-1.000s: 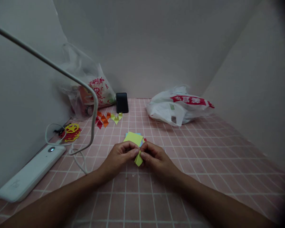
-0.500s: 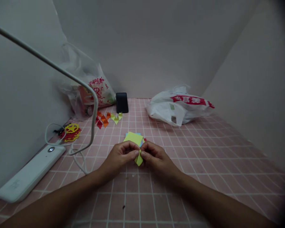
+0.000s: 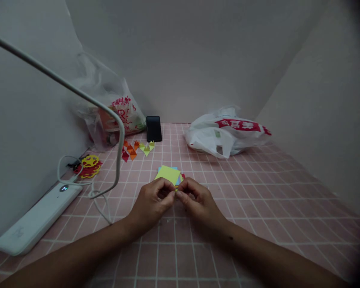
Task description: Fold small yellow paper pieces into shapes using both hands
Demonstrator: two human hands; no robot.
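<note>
My left hand point(image 3: 155, 199) and my right hand point(image 3: 199, 201) meet at the middle, fingertips pinched together. Between them they hold a small folded yellow paper point(image 3: 176, 190); only a sliver of it shows, the rest being hidden by the fingers. Just beyond my hands lies a stack of square paper sheets, with a yellow sheet point(image 3: 168, 173) on top and blue and other colours showing at its edges. Farther back sit several small folded paper pieces: a yellow-green group point(image 3: 147, 149), orange ones point(image 3: 132, 152) and a dark red one point(image 3: 125, 155).
A black phone point(image 3: 154, 128) lies at the back. A white plastic bag point(image 3: 210, 136) is at the back right, a filled clear bag point(image 3: 124, 114) at the back left. Along the left are a white power bank point(image 3: 39, 218), a cable point(image 3: 118, 160) and red and yellow cut-outs point(image 3: 90, 167).
The yellow folded paper's lower point, visible below my fingers earlier, is now almost wholly hidden. My fingertips have shifted slightly around it and both hands still pinch it.
</note>
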